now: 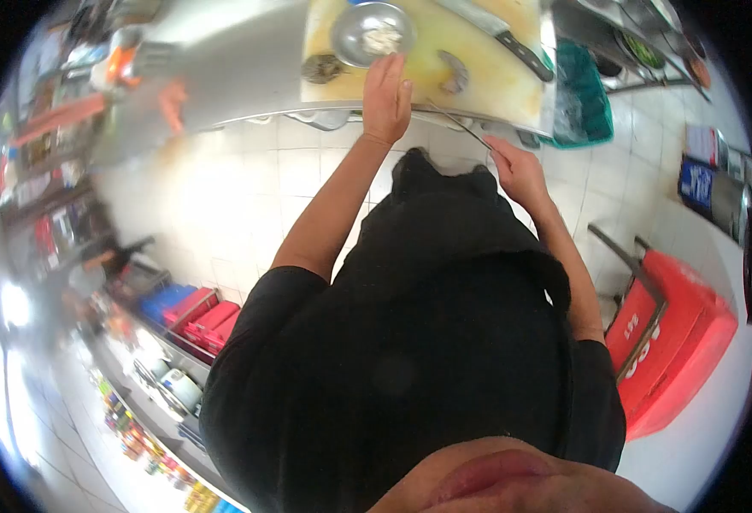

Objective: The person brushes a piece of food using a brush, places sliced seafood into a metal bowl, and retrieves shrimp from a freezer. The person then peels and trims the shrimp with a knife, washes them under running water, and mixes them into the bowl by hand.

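Note:
My left hand (386, 98) reaches over the near edge of the yellowish cutting board (427, 84), fingers stretched out to the rim of a metal bowl (348, 38). Pale, whitish pieces (382, 39) lie in that bowl. My right hand (519, 173) is closed round a slim knife (461, 124), its thin blade pointing left toward the board's front edge. A greyish shrimp (454, 72) lies curled on the board between the two hands. Left of my left hand is a dark, mottled piece (322, 68), its kind unclear.
A large knife with a black handle (525, 57) rests at the board's right. Beyond it hangs or stands a green basket (596, 107). The steel counter (248, 60) extends left. Behind on the right is a red plastic chair (671, 342); red bins (205, 321) are at left.

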Demonstrator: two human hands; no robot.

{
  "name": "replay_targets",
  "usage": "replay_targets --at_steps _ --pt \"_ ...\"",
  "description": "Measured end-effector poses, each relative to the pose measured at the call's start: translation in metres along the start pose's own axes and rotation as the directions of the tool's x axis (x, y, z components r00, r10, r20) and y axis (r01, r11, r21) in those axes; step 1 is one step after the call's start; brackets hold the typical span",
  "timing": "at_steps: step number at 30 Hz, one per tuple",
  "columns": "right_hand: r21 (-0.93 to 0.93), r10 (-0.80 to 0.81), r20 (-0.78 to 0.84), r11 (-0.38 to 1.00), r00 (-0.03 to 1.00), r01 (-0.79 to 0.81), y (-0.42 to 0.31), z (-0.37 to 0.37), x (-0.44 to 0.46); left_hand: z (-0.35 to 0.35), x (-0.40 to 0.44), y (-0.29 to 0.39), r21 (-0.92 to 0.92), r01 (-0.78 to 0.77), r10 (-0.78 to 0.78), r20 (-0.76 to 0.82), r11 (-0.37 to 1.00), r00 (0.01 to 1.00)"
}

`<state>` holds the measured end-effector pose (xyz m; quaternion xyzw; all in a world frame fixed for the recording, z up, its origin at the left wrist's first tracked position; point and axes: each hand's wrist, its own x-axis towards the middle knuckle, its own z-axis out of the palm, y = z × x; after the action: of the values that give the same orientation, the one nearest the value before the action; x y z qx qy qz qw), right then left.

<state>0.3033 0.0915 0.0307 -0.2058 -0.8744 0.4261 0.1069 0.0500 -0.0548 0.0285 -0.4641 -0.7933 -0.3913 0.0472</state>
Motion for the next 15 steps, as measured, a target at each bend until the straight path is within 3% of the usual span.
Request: replay_targets --at_steps 3,5,6,9,12,15 --pt "-0.189 -0.053 -0.012 0.981 0.999 0.05 0.014 0.005 0.034 -0.033 -0.006 -0.038 0.074 0.183 -0.16 -0.241 0.98 0.957" --pt "-0.162 -0.067 -0.067 0.985 0.996 0.055 0.02 0.001 0.058 -0.054 -0.003 -0.068 0.073 0.35 -0.303 -0.362 0.934 0.882" --pt "-0.192 -0.092 -0.062 0.978 0.994 0.079 0.025 -0.001 0.07 -0.057 -0.005 -0.094 0.186 0.387 -0.291 -0.399 0.903 0.87" --pt "-0.271 -0.151 -0.114 0.956 0.982 0.115 0.021 -0.006 0.1 -0.066 -0.005 -0.136 0.235 0.522 -0.445 -0.311 0.82 0.84" --pt "-0.402 -0.183 -0.111 0.907 0.977 0.124 0.013 -0.003 0.115 -0.074 0.001 -0.136 0.269 0.565 -0.5 -0.275 0.78 0.821" --pt "-0.576 -0.328 -0.085 0.787 0.941 0.222 0.018 0.005 0.116 -0.072 0.005 -0.138 0.306 0.543 -0.469 -0.285 0.782 0.836"
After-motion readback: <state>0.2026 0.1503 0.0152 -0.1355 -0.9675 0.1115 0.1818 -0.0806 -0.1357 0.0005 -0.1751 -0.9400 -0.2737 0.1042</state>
